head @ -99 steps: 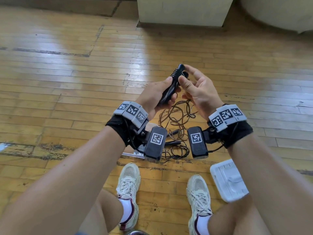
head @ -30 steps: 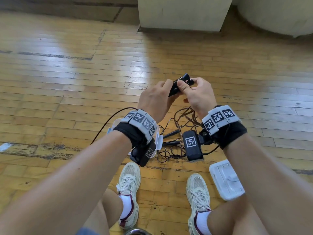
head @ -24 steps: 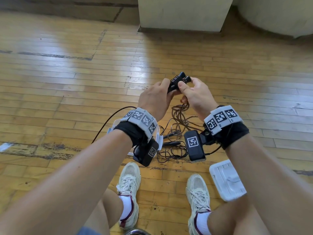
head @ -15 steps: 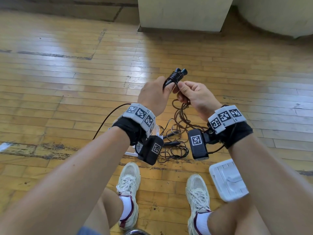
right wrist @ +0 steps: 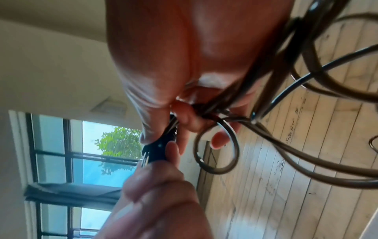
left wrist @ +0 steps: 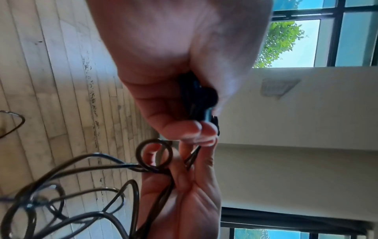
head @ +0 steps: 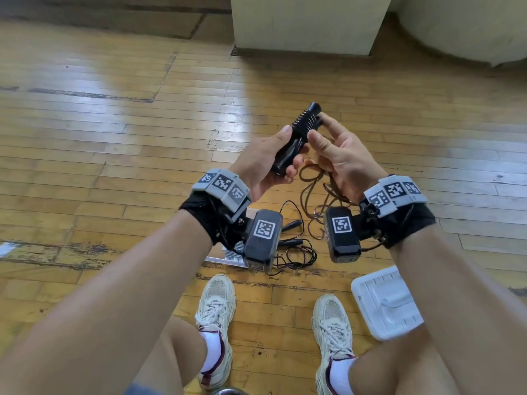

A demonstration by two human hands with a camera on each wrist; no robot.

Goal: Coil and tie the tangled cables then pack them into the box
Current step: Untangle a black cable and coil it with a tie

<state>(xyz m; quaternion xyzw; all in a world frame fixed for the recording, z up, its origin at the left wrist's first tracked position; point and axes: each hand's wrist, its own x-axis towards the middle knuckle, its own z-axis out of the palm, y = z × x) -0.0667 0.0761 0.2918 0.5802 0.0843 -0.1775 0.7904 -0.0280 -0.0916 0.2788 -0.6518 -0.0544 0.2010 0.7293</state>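
Above the floor (head: pixel 114 155), your left hand (head: pixel 265 163) grips the black bundle (head: pixel 296 138), while your right hand (head: pixel 339 155) pinches the loose cord (head: pixel 310 178) by its tip. You look mid-wrap: next, pass another turn round, keeping tension. The box (head: pixel 385 303) waits by your right foot.

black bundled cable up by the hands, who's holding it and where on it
The left hand grips the black bundled cable around its lower half. The right hand touches the wrapped upper end with its fingers and holds loose brown cable hanging below.
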